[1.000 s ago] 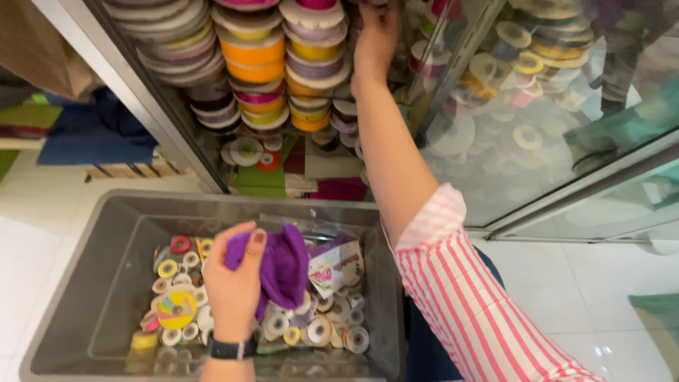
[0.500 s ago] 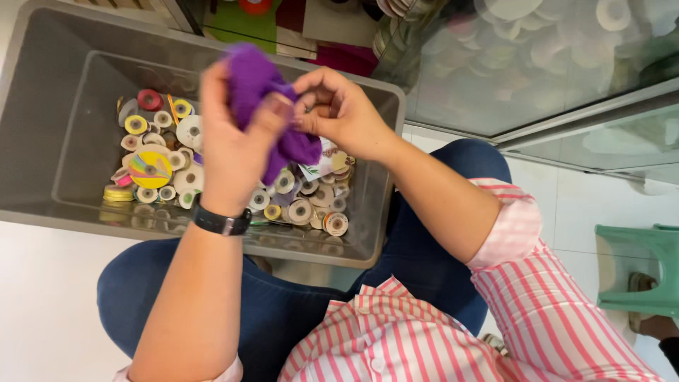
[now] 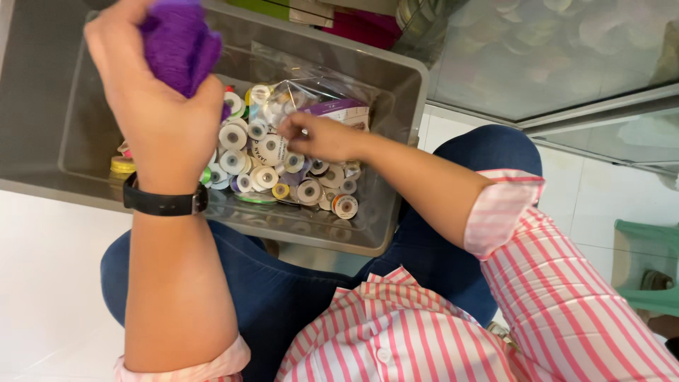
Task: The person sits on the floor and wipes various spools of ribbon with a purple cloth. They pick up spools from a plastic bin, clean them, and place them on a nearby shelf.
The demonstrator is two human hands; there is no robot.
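My left hand (image 3: 159, 117) is raised over the grey plastic bin (image 3: 396, 106) and grips a bunched purple cloth (image 3: 180, 46). A black watch sits on that wrist. My right hand (image 3: 318, 138) reaches down into the bin, fingertips pinched among several small ribbon spools (image 3: 262, 166) with white and coloured faces; I cannot tell if it holds one. A clear plastic bag (image 3: 318, 95) with a purple label lies in the bin just behind that hand.
The bin rests on a white tiled floor (image 3: 42, 283) in front of my knees in blue jeans. A glass cabinet door (image 3: 559, 56) stands at the upper right, with blurred rolls behind it. A green plastic stool (image 3: 651, 269) is at the right edge.
My right hand came down from the shelf of ribbon rolls to the cloth, then dropped into the bin among the spools. My left hand lifted the purple cloth up. The view tilted downward.
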